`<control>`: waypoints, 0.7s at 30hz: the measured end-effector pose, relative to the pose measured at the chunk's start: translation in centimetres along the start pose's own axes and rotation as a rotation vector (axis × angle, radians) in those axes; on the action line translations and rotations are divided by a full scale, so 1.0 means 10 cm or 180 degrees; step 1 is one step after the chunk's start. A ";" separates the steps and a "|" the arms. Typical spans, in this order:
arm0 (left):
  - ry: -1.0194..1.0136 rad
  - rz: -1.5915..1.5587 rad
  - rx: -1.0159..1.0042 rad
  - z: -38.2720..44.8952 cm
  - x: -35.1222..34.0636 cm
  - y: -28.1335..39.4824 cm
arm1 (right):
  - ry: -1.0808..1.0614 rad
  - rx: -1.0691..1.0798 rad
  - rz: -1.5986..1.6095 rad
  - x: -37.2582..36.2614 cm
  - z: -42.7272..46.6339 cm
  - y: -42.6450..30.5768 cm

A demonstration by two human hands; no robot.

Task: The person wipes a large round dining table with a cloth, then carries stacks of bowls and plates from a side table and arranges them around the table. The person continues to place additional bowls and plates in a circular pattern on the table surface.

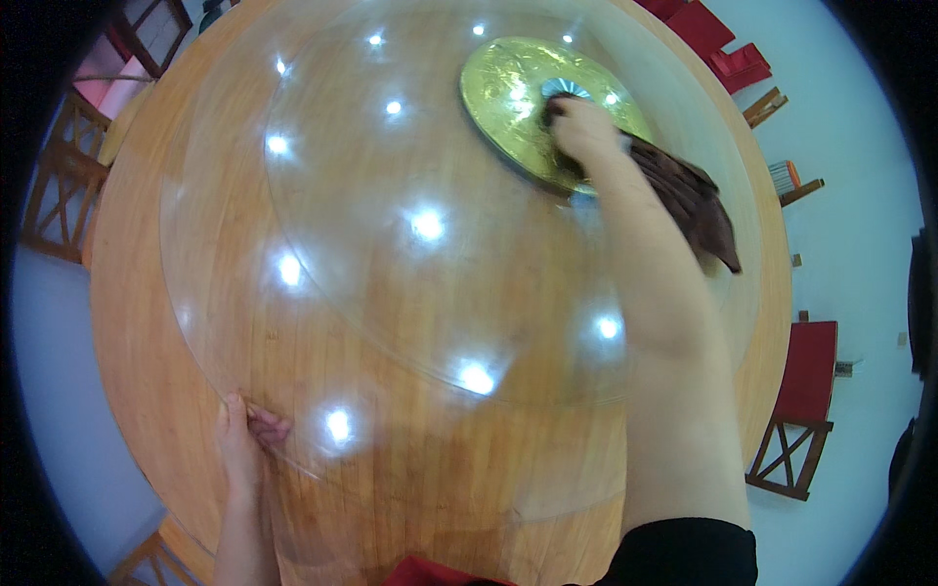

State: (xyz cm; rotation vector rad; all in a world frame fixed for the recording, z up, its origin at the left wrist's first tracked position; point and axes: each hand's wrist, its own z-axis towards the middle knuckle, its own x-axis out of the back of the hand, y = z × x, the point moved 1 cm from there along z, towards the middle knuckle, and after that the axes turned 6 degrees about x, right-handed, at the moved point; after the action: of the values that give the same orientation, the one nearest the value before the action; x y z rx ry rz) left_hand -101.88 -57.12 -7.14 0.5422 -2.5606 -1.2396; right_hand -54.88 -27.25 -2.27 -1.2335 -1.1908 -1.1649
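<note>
A large clear glass turntable lies over a round wooden table. My left hand grips the glass rim at the lower left, thumb above and curled fingers showing through the glass beneath. Far out on the right, my right hand is closed on a dark brown cloth over a shiny gold disc. Part of the cloth is bunched under the fist, and the rest trails to the right, blurred. The disc has a silvery centre, partly covered by this hand.
Wooden chairs stand at the left beyond the table. On the right are a chair with a red seat and red chairs farther off. Ceiling lights reflect on the glass. A dark object shows at the right rim.
</note>
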 end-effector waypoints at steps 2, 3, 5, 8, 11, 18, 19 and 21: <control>0.0074 0.0064 -0.0074 0.04 0.03 0.02 | -0.0130 0.0531 0.0288 0.12 -0.11 -0.72; 0.0088 0.0107 -0.0105 0.07 0.04 0.02 | 0.0333 0.0794 0.0385 -0.01 -0.10 -0.67; 0.0032 0.0111 -0.0047 0.11 0.04 0.04 | 0.0628 0.1111 0.0397 -0.23 0.07 -0.35; 0.0030 0.0070 -0.0026 0.11 0.10 0.01 | 0.0162 -0.0117 0.0144 -0.14 0.17 0.32; 0.0042 0.0039 0.0002 0.12 0.02 -0.11 | 0.0224 -0.0549 -0.0299 -0.17 0.12 0.69; -0.0005 -0.0004 -0.0025 0.10 0.02 -0.06 | 0.0083 0.0960 0.0352 -0.15 0.14 -1.10; -0.0027 0.0066 -0.0015 0.12 0.03 -0.03 | 0.0438 0.1138 0.0463 -0.29 0.21 -1.09; -0.0024 0.0182 0.0038 0.13 0.06 0.00 | 0.0447 0.0987 0.0410 -0.29 0.33 -0.86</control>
State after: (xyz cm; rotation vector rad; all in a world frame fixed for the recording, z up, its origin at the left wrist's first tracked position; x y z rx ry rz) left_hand -102.86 -56.45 -7.86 0.4643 -2.5725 -1.2102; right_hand -63.67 -24.10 -4.85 -0.9626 -1.1208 -0.9163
